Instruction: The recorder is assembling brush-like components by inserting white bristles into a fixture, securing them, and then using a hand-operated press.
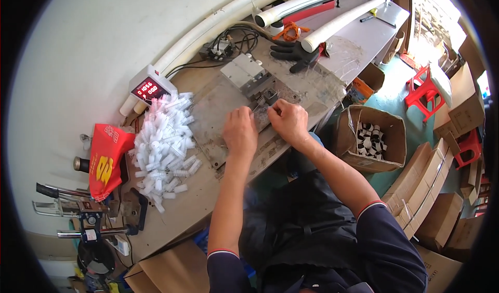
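My left hand [240, 132] is closed, with its fingers curled and thumb pressed in, at the near side of a small metal fixture [265, 96]. Just to its right, my right hand [290, 120] is in a pinch close to the same fixture. Whatever lies between the fingers of either hand is hidden or too small to make out. Behind the fixture, a grey metal block [243, 70] is mounted on a worn metal plate [208, 98]. Left of my hands lies a large heap of small white ribbed plastic pieces [165, 142].
A counter with a red display [150, 88] stands behind the heap, beside a red bag [108, 160]. A black glove [295, 54] and white pipes [343, 24] lie at the back right. An open carton [345, 145] of black-and-white pieces stands right of the bench.
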